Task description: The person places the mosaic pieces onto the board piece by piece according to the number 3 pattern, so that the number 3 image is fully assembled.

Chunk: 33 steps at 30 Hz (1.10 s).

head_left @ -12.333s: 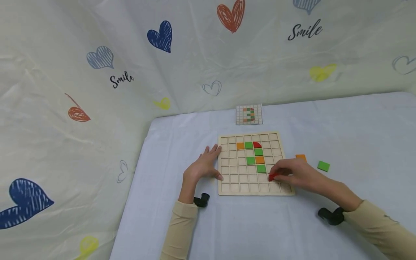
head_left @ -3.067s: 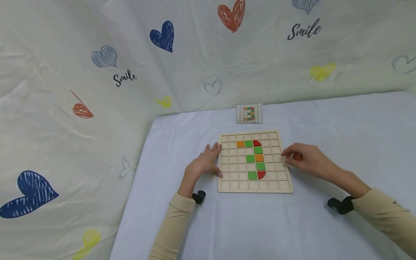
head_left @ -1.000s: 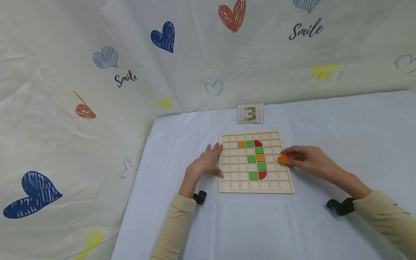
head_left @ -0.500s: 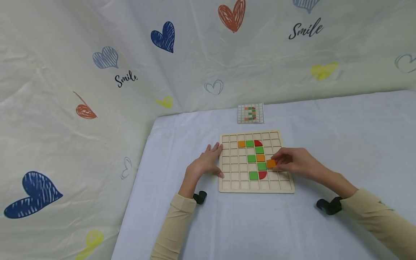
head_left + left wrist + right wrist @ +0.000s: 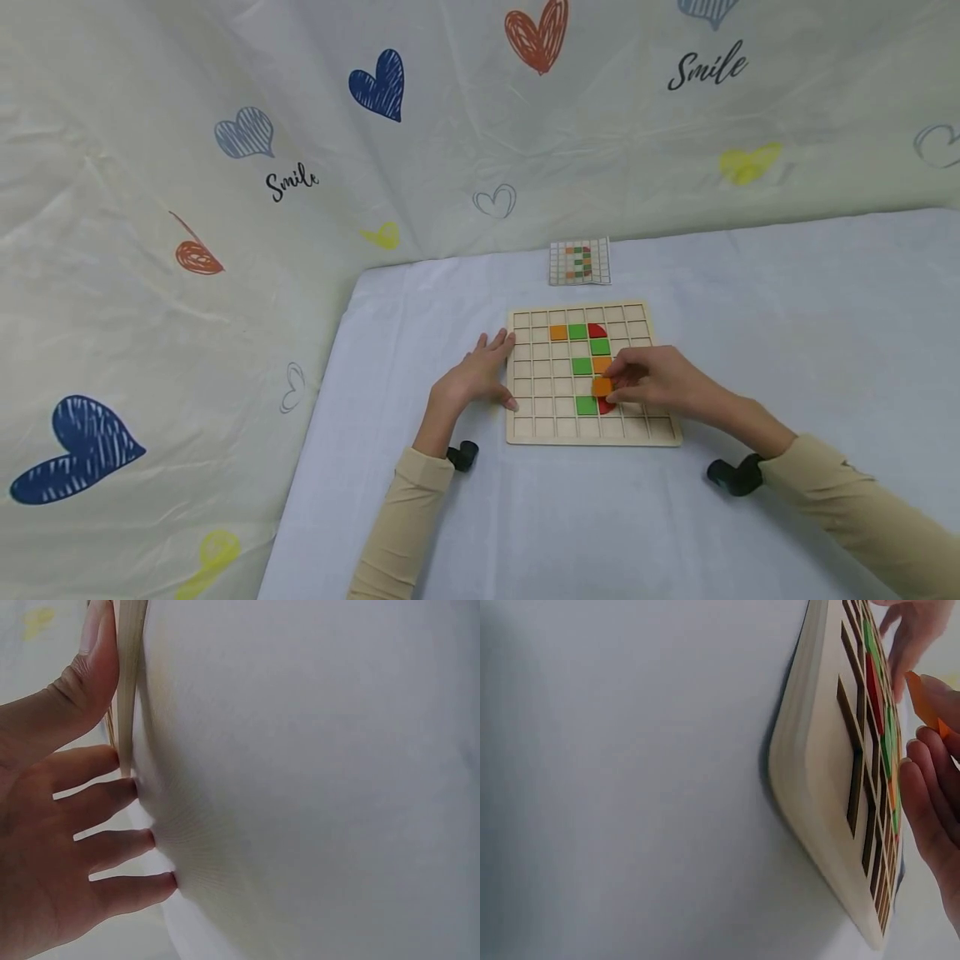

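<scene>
A square wooden grid board [image 5: 542, 428] lies on the white cloth. Green, orange and red tiles sit in its cells, several in a curved column with short arms to the left. My right hand [image 5: 663, 379] pinches an orange square tile [image 5: 602, 387] over this column, just above the lower red quarter-round tile [image 5: 605, 407]. The held tile hides the cell beneath; in the right wrist view the orange tile [image 5: 922, 701] is tilted above the board. At the board's left edge my left hand [image 5: 472, 382] rests with fingers spread, thumb and fingertips touching the rim.
A small pattern card [image 5: 562, 271] printed with a coloured grid lies behind the board. Beyond the table's back edge hangs a pale curtain [image 5: 450, 142] with hearts. Each wrist carries a black camera, such as the right wrist camera [image 5: 737, 475].
My right hand has brought the orange tile leftward from the board's right edge over the tile column. Earlier, red and green tiles were added in the lower row. My left hand stays put.
</scene>
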Tool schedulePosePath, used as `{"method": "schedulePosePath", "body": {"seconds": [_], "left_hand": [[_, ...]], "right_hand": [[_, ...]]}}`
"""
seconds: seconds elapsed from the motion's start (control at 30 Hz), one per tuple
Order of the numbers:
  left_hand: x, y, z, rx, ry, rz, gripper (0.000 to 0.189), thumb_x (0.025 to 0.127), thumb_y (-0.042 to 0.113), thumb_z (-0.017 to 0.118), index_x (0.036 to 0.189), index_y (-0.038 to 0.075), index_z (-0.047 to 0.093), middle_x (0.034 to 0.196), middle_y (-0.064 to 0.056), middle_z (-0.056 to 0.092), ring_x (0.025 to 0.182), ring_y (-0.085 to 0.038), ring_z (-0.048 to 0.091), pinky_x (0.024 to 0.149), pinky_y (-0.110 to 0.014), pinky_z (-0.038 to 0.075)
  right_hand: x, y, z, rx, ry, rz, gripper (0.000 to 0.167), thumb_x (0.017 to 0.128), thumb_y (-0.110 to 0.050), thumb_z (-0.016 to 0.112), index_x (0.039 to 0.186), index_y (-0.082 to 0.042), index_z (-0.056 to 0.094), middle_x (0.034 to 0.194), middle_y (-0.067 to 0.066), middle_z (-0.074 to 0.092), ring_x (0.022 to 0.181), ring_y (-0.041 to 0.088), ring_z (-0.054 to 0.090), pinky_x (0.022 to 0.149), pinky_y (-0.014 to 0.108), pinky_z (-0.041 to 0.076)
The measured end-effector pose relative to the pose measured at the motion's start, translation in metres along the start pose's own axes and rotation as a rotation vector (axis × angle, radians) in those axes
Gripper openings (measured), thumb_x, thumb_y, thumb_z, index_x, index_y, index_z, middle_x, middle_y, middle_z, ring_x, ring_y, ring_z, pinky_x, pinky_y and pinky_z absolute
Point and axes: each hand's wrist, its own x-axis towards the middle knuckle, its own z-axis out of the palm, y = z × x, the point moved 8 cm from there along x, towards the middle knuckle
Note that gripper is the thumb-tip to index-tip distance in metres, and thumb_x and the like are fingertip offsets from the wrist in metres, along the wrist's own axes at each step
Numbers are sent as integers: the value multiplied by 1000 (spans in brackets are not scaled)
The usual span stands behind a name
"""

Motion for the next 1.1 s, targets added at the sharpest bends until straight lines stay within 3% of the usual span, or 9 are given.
{"method": "schedulePosePath", "body": {"seconds": [0.47,0.67,0.9,1.1], "left_hand": [[1,-2,1,8,-7,-15,118,77,23,91,167,16,14,174,-3,5,161,-31,-3,129,-54,14],[2,-2,1,-2,-2,-5,118,76,23,91,167,15,16,174,-4,6,161,-32,-2,129,-54,13],[1,-2,1,-7,-6,-10,117,76,23,91,166,15,17,174,-3,6,161,-31,-2,129,-54,13],[1,-1,-1,4,-6,-12,118,76,23,91,166,14,17,174,-4,6,161,-31,-1,129,-54,14]], "right_hand": [[16,-19,27,-34,-102,-19,22,80,-14,89,96,-8,75,92,-2,75,81,9,67,75,26,59],[20,-24,36,-66,-119,-66,22,80,-14,89,96,-8,75,91,-2,74,81,11,64,74,26,58],[28,-27,46,-86,-150,-47,22,80,-14,89,95,-11,74,89,-5,71,78,12,59,71,24,55],[31,-31,49,-166,-139,-64,22,80,-14,89,95,-12,73,91,-5,70,81,10,58,76,27,56]]}}
